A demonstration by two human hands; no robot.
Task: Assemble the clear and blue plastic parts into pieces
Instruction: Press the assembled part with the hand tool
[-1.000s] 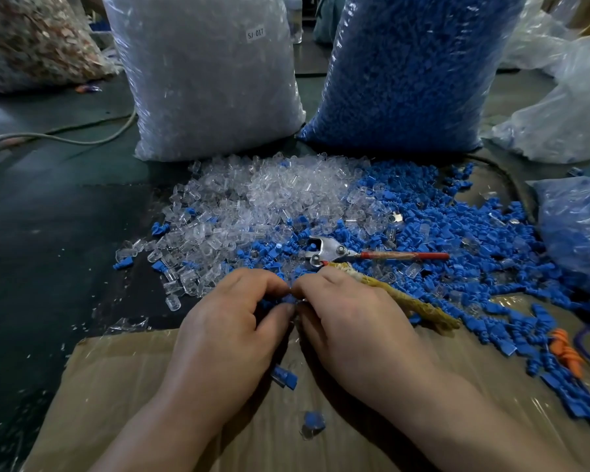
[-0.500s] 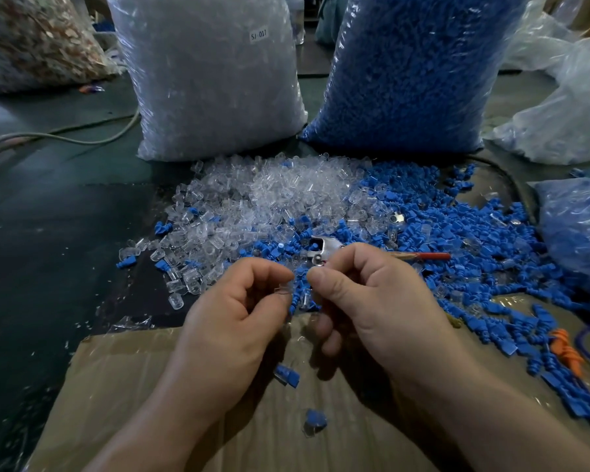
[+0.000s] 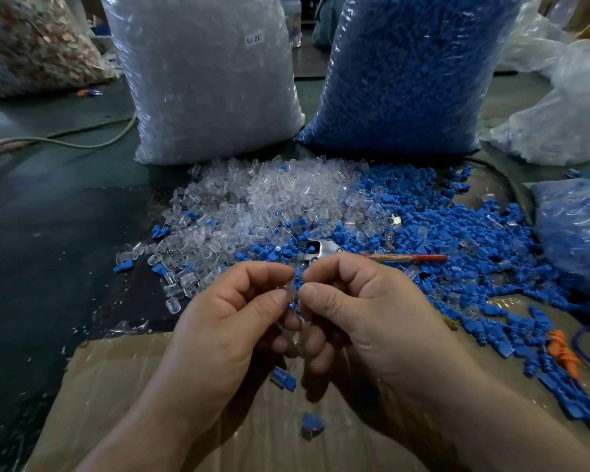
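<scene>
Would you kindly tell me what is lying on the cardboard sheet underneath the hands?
A farther blue piece and a nearer blue piece lie on the cardboard. The left hand and right hand, both pinching a clear part, cover whatever lies beneath them.

A small clear plastic cap (image 3: pixel 291 291) is pinched between the fingertips of the left hand (image 3: pixel 225 321) and the right hand (image 3: pixel 365 315). Beyond them lies a loose heap of clear plastic caps (image 3: pixel 269 206), merging on its right into a spread of blue ribbed plastic plugs (image 3: pixel 440 229). Two joined blue-and-clear pieces (image 3: pixel 284 378) lie apart on the brown cardboard sheet (image 3: pixel 133 386) beneath the hands.
</scene>
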